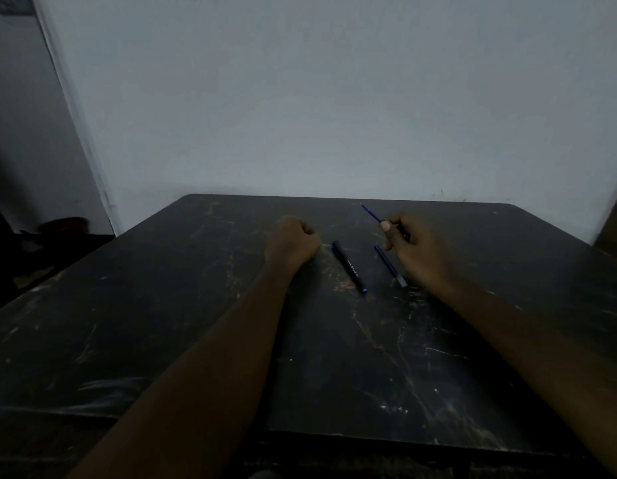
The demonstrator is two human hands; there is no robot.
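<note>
Print on the black pen barrel, lying on the table between the grips, is too small to read. The right grip pinches a thin blue refill, tip pointing far-left. The left grip rests curled, holding nothing. Just beside the right grip lies a blue tube.

Rear of refill within right hand

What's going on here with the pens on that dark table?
A person seems to be working on a taken-apart pen. The right hand pinches a thin blue refill, tip pointing away. The left hand rests on the table as a fist, apparently holding nothing. Between the hands lie a black pen barrel and a blue pen piece, not touching.
</note>
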